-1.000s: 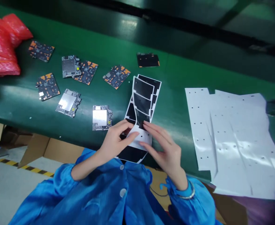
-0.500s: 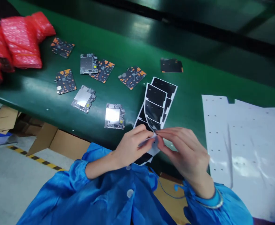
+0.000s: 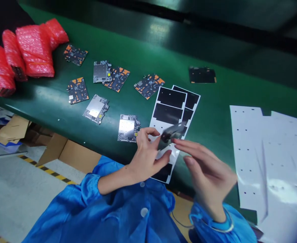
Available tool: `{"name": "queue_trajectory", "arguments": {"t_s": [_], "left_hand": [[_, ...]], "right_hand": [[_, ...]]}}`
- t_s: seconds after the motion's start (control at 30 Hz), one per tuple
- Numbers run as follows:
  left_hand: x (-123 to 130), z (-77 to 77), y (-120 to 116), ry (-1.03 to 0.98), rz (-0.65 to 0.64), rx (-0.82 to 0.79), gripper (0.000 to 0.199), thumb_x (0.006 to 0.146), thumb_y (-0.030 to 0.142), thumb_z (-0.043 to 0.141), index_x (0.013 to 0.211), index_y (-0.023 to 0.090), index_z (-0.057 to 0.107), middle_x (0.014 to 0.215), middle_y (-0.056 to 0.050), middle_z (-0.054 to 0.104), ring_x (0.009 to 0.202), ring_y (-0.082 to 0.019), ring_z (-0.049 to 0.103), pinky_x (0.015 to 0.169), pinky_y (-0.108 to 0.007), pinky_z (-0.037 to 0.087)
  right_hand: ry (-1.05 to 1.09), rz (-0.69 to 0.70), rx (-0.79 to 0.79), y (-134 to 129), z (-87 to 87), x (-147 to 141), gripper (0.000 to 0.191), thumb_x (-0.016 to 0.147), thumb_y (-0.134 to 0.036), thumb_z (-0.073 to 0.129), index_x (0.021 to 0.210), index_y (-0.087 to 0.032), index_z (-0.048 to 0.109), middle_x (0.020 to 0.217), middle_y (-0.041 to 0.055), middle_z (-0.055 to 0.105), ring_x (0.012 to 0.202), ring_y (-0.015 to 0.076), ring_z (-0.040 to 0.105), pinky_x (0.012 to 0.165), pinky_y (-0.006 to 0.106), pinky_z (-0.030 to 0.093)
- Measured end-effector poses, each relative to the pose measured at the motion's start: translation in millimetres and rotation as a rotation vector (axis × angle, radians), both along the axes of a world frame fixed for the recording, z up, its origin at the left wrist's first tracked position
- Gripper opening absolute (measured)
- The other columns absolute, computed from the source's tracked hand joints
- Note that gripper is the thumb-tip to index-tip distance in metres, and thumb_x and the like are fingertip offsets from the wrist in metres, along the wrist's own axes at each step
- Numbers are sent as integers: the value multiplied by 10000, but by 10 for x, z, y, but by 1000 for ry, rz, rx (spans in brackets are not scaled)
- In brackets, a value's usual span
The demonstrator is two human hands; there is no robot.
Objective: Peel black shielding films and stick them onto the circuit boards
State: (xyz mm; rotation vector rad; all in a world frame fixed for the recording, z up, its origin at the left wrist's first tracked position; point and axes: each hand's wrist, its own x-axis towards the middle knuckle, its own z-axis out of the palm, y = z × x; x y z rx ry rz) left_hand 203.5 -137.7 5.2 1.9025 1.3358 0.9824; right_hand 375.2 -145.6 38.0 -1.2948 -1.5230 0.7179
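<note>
A black die-cut sticker [image 3: 172, 133], blurred by motion, is raised off its white backing sheet [image 3: 160, 127] between my hands. My left hand [image 3: 148, 153] has the sticker's left edge at its curled forefinger, with the thumb standing lower. The fingertips of my right hand [image 3: 205, 165] touch the sticker's lower right side, its thumb apart from the fingers. Other black stickers remain on the backing sheet, and a second sticker sheet [image 3: 195, 108] lies partly under it. Left of the sheets is a circuit board [image 3: 126, 128] with a silvery shield, close to my left knuckles.
More circuit boards lie to the left, including a shielded board [image 3: 96, 107] and an orange-marked board [image 3: 149, 86]. A dark board [image 3: 202, 75] lies farther back. Red bubble-wrapped bundles [image 3: 35, 54] are at far left, white perforated sheets [image 3: 249, 135] at right. A cardboard box [image 3: 75, 153] stands below the table edge.
The sticker has come off the backing sheet, which was bent up and now lies flat. My right hand's thumb has parted from its fingers. The view has shifted slightly left.
</note>
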Motion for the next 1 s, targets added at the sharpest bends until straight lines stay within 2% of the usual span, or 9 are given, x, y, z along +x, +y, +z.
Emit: {"name": "queue_trajectory", "arguments": {"t_s": [0.13, 0.3, 0.4, 0.53, 0.63, 0.73, 0.83, 0.9, 1.0], "left_hand": [[-141, 144, -7, -138, -96, -55, 215, 963, 299, 621, 1163, 221, 615, 1202, -114, 470, 1187, -268, 510, 1029, -450, 537], [-310, 199, -16, 122, -153, 76, 207, 964, 332, 627, 1129, 208, 640, 1178, -126, 491, 1100, -284, 534, 945, -471, 545], [-430, 151, 39, 470, -109, 226, 343, 955, 333, 648, 1260, 180, 616, 1189, -164, 519, 1072, -322, 543, 880, -490, 542], [-590, 50, 152, 785, 100, 220, 712, 914, 469, 710, 1457, 76, 470, 1241, -275, 561, 1130, -432, 571, 861, -571, 547], [-698, 37, 183, 740, 123, 180, 619, 912, 353, 689, 1407, 45, 482, 1289, -292, 591, 1230, -456, 577, 950, -593, 549], [-856, 84, 188, 532, 6, 183, 516, 936, 206, 564, 1435, 121, 465, 1352, -191, 648, 1266, -315, 643, 1019, -424, 584], [-1064, 103, 249, 422, 71, 212, 387, 1022, 197, 465, 1397, 239, 548, 1257, -65, 736, 1056, -191, 744, 966, -298, 602], [-1184, 78, 323, 442, 188, 239, 369, 1052, 224, 455, 1396, 266, 581, 1199, -62, 747, 1019, -195, 739, 971, -320, 591], [-1290, 7, 406, 576, 348, 254, 511, 1022, 369, 571, 1509, 229, 509, 1335, -179, 640, 1193, -321, 639, 1034, -487, 527]], "right_hand": [[211, -126, -83, 68, -83, 69, 274, 904, -307, 755, 1174, -263, 763, 1071, 70, 804, 926, 227, 773, 791, 385, 652], [217, -74, -245, 139, -141, 139, 164, 807, -344, 840, 756, -221, 744, 635, -11, 705, 504, 123, 629, 444, 219, 510], [102, -108, -199, 104, -112, 118, 85, 847, -279, 800, 801, -225, 752, 708, -1, 736, 575, 135, 663, 506, 239, 536], [-138, -157, -35, 70, -106, 189, 43, 904, -236, 748, 862, -237, 738, 791, 13, 750, 686, 171, 697, 617, 301, 562], [-315, -168, 124, 77, -93, 286, 66, 911, -195, 733, 908, -256, 708, 836, 31, 762, 732, 214, 716, 650, 360, 576], [-401, -189, 234, 83, -75, 360, 153, 896, -147, 738, 975, -269, 691, 896, 52, 770, 787, 245, 732, 680, 398, 595], [-362, -234, 219, 76, -100, 402, 165, 891, -141, 739, 992, -266, 706, 917, 55, 768, 834, 254, 736, 668, 395, 589], [-280, -269, 163, 70, -128, 408, 129, 889, -164, 746, 971, -261, 724, 922, 52, 769, 846, 248, 734, 664, 384, 580], [-115, -321, 57, 68, -136, 386, 77, 874, -222, 775, 929, -259, 737, 888, 38, 765, 795, 225, 721, 634, 360, 568]]}}
